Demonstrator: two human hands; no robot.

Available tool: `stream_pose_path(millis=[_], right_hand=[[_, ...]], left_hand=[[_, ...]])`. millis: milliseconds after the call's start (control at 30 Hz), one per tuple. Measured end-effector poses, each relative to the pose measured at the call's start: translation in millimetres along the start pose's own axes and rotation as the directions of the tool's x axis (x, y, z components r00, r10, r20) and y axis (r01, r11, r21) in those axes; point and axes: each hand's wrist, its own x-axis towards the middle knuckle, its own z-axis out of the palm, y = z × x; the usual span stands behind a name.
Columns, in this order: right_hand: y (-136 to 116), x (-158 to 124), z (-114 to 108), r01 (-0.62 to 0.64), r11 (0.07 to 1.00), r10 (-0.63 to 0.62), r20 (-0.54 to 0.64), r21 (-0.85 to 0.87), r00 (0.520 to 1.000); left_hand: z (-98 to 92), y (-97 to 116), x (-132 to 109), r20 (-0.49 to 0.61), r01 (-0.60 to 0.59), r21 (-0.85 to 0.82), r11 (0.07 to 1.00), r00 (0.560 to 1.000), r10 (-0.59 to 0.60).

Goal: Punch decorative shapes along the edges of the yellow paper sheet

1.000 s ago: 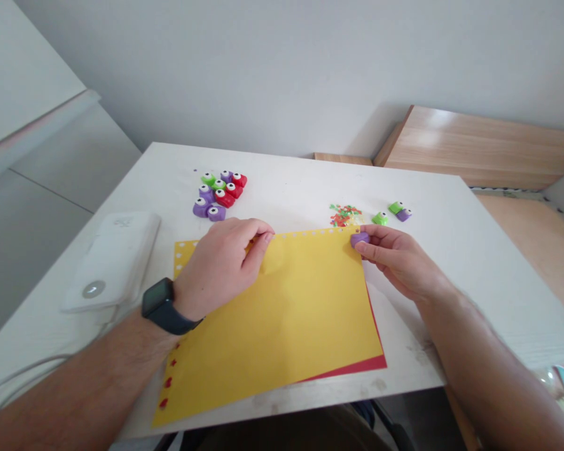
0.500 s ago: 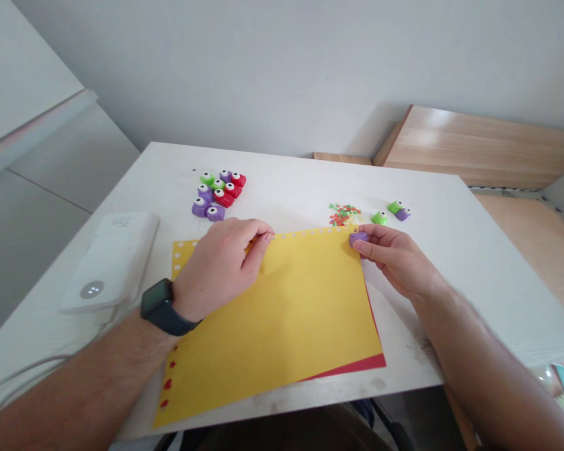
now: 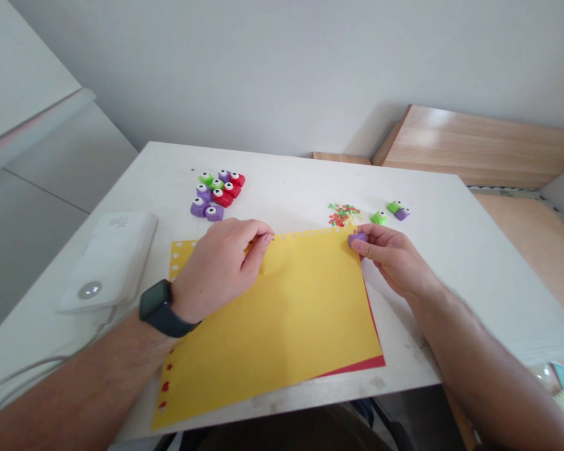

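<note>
A yellow sheet of paper [image 3: 282, 313] lies over a red sheet [image 3: 357, 365], which peeks out along the right and bottom. Shaped holes run along its top and left edges. My left hand [image 3: 225, 260], wearing a dark watch [image 3: 157, 304], pinches the sheet's top edge near the middle. At the top right corner, my right hand [image 3: 390, 254] grips a small purple craft punch [image 3: 356, 240] set on the paper's edge. Just behind that corner is a pile of red, green and pale paper cutouts [image 3: 343, 215].
Several purple, green and red punches [image 3: 216, 194] cluster at the back left. Two green punches [image 3: 378, 217] and a purple one [image 3: 402, 213] sit at the right. A white device [image 3: 108, 260] with a cable [image 3: 32, 366] stands on the left of the white table [image 3: 282, 181].
Almost nothing differs. Both hands keep their grips on the paper and the purple punch, while the whole view shifts very slightly.
</note>
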Motion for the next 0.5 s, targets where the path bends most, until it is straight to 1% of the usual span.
stream_pose_path(millis=[500], right_hand=[[8.9, 4.4, 0.0, 0.041, 0.999, -0.041, -0.003, -0.022, 0.999]], left_hand=[[2.3, -1.4, -0.8, 0.009, -0.009, -0.002, 1.0, 1.0, 0.009]])
